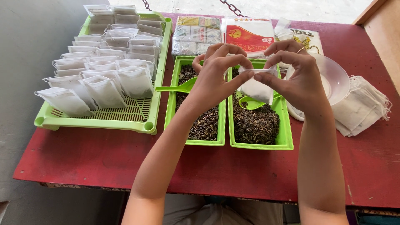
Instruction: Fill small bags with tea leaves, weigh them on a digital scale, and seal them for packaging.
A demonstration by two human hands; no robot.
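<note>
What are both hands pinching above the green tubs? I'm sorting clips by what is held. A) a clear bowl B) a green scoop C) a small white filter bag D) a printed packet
C: the left hand and right hand pinch the top of a small white filter bag between their fingertips, above the right green tub of dried leaves.

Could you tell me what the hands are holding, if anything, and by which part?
Both hands, left hand and right hand, hold one small white bag by its top edge, pinched between thumbs and fingertips.
</note>
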